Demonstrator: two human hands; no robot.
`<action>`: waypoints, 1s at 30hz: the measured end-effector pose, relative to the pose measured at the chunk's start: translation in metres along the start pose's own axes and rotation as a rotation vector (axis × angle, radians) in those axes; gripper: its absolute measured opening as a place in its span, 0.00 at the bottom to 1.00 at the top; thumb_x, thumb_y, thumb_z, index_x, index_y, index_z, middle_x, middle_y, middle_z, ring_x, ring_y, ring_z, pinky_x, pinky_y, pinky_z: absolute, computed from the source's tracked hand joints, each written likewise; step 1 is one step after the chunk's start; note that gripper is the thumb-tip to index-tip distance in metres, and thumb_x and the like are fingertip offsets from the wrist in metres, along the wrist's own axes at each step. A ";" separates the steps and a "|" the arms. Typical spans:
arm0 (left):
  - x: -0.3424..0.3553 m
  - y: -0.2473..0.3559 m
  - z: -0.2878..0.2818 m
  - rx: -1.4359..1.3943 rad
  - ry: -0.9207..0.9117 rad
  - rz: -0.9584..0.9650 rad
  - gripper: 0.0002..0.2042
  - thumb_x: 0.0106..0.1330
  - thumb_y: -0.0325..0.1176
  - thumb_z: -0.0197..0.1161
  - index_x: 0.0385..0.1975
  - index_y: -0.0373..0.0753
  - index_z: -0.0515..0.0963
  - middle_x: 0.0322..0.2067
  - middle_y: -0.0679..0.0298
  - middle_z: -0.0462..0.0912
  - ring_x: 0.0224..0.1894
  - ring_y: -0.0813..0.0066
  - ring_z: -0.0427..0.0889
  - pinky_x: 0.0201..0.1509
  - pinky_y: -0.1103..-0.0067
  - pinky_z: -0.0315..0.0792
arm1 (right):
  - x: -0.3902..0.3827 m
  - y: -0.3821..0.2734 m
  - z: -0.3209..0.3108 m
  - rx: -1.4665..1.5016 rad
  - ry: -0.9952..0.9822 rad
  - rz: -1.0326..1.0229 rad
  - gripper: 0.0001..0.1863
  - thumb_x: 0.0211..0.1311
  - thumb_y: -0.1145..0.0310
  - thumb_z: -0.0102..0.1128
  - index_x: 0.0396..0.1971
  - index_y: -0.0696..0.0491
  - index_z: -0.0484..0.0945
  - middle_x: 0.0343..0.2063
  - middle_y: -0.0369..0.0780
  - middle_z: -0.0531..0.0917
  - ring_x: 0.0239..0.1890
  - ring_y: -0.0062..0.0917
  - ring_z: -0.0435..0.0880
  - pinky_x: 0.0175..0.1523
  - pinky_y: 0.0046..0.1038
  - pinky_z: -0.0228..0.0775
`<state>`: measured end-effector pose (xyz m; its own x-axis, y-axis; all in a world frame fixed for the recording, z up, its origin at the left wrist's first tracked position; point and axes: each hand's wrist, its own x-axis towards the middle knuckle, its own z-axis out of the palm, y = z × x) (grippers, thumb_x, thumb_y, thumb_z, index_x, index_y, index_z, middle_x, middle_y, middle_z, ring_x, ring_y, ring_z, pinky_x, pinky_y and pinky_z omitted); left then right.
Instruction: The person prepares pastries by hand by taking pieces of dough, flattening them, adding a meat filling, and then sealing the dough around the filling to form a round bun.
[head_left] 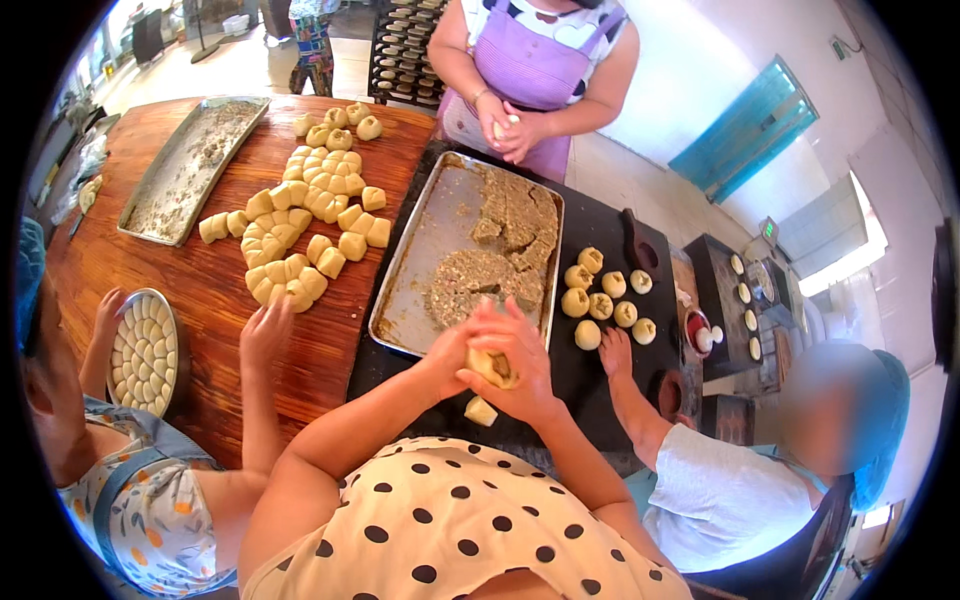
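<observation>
Just past my chest, both hands close round a filled dough ball (494,368), pale yellow with brown filling showing at its opening. My left hand (447,358) wraps it from the left and overlaps the other at the fingers. My right hand (527,372) cups it from the right. Below them a small dough piece (481,411) lies on the black tabletop. Right beyond my fingers is a large metal tray (410,262) holding crumbly brown filling (478,275), part of it packed in a slab.
Cut dough pieces (325,185) cover much of the wooden table (215,345) at left, near a long tray (165,195). A co-worker's hand (265,335) reaches there, beside a round pan (146,290) of dough. Stuffed balls (601,306) sit right, by another worker's hand (615,350).
</observation>
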<state>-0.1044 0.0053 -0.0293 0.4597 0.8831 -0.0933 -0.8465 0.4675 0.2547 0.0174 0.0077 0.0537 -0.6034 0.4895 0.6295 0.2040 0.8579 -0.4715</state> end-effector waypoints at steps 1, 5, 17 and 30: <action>0.008 -0.008 -0.019 0.019 -0.037 -0.034 0.31 0.75 0.59 0.39 0.57 0.36 0.71 0.53 0.55 0.77 0.55 0.68 0.78 0.59 0.70 0.73 | -0.007 0.002 0.004 0.080 0.038 0.063 0.15 0.47 0.74 0.72 0.36 0.55 0.78 0.44 0.44 0.83 0.49 0.34 0.82 0.60 0.38 0.70; -0.013 0.006 0.044 0.078 0.038 0.063 0.24 0.76 0.56 0.41 0.50 0.41 0.74 0.49 0.61 0.78 0.50 0.70 0.80 0.55 0.71 0.76 | -0.020 0.008 0.023 0.134 0.330 0.146 0.13 0.49 0.75 0.70 0.35 0.56 0.78 0.43 0.45 0.83 0.46 0.33 0.83 0.55 0.34 0.73; -0.011 0.003 0.013 0.002 0.139 -0.029 0.33 0.71 0.62 0.45 0.53 0.33 0.72 0.45 0.57 0.80 0.49 0.67 0.81 0.57 0.69 0.75 | -0.029 0.018 0.031 0.121 0.131 0.179 0.14 0.53 0.75 0.70 0.35 0.54 0.73 0.43 0.44 0.85 0.46 0.34 0.84 0.53 0.33 0.72; -0.006 -0.002 -0.008 -0.036 0.172 0.094 0.24 0.76 0.51 0.43 0.54 0.34 0.71 0.48 0.55 0.79 0.54 0.63 0.79 0.61 0.67 0.72 | -0.021 0.013 0.038 0.133 0.219 0.223 0.22 0.51 0.73 0.71 0.47 0.57 0.74 0.51 0.47 0.79 0.54 0.37 0.78 0.61 0.37 0.68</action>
<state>-0.1073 -0.0006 -0.0373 0.3281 0.9152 -0.2342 -0.8940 0.3809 0.2360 0.0034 0.0033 0.0110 -0.3720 0.6974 0.6126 0.2014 0.7049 -0.6801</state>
